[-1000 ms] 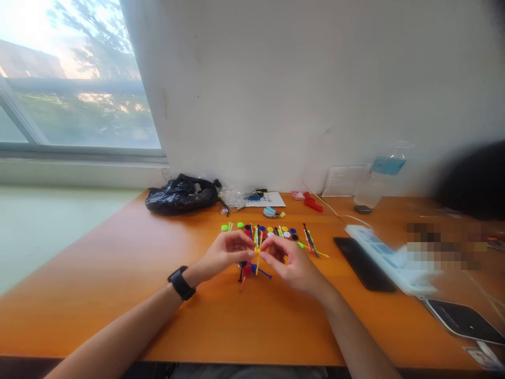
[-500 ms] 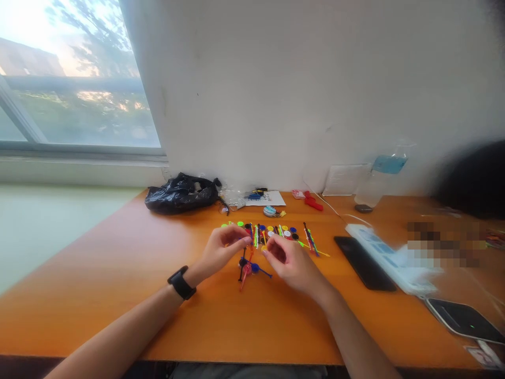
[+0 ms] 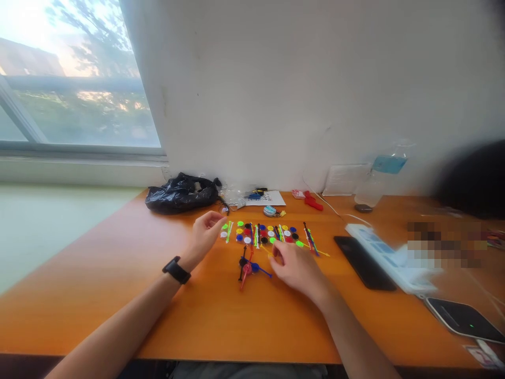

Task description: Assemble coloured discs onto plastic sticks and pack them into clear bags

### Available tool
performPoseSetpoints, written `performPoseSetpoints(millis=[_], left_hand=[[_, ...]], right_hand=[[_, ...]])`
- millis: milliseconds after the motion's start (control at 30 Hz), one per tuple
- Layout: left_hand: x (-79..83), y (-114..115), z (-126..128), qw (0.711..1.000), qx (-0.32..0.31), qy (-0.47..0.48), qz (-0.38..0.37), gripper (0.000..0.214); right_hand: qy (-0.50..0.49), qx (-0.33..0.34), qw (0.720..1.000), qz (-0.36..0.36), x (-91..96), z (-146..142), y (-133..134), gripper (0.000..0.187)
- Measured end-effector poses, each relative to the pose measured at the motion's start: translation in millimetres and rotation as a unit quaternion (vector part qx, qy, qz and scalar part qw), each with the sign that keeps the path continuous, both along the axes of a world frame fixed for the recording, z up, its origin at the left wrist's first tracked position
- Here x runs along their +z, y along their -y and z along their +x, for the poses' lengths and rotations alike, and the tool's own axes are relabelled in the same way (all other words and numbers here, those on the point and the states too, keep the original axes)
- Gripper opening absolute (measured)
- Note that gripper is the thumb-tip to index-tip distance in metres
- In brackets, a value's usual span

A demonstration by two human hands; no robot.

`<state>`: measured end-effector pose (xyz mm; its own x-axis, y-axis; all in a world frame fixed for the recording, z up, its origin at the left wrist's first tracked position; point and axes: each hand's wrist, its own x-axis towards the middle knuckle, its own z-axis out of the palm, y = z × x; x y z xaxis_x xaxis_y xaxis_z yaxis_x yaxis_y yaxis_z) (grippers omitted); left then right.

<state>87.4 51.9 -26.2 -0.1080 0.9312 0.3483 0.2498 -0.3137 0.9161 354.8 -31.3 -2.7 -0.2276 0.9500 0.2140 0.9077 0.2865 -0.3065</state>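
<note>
My right hand (image 3: pixel 296 266) is closed in a pinch on a yellow plastic arrow stick (image 3: pixel 265 250), whose thin end points up and left. My left hand (image 3: pixel 208 231) hovers beside the left end of the rows, thumb and forefinger nearly together; whether anything is between them is too small to see. Close to its fingertips lie a green disc (image 3: pixel 224 227) and a white disc (image 3: pixel 224 235). Between the hands, on the table, rests a cluster of arrow sticks and discs: a red disc (image 3: pixel 247 269), a blue arrow (image 3: pixel 263 271) and a black arrow (image 3: pixel 241 270).
Behind the cluster, several coloured discs (image 3: pixel 270 234) and arrow sticks (image 3: pixel 310 239) lie in columns on the wooden table (image 3: pixel 197 321). A black plastic bag (image 3: pixel 179 193), a tape measure (image 3: pixel 270 211) and a bottle (image 3: pixel 371 184) stand farther back. A phone (image 3: pixel 365 263) lies right, beside a power strip (image 3: pixel 389 258).
My left hand has moved left and up, away from the cluster to the left end of the disc rows. My right hand has shifted slightly right, and the yellow arrow stick has tilted over.
</note>
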Motion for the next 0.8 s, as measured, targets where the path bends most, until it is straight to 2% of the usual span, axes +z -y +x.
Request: performPoseSetpoints(millis=[100,200,533,800], left_hand=[[-4.2,-9.0,-10.1,0.994,0.017,-0.102,0.036,0.019],[-8.7,-11.2,-13.6,0.987,0.016,-0.142,0.073,0.014],[-7.9,-4.5,-6.2,0.98,0.012,-0.158,0.122,0.011],[-6.5,-4.3,-6.3,0.981,0.005,-0.147,0.126,0.012]], right_hand=[[0.007,0.002,1.0,-0.009,-0.3,0.1,-0.1,0.02],[0.013,0.004,1.0,-0.016,-1.5,0.5,-0.6,0.021],[-0.011,0.022,0.998,-0.053,-2.7,3.8,1.2,0.019],[-0.015,0.025,0.997,-0.067,-4.0,4.3,0.8,0.019]])
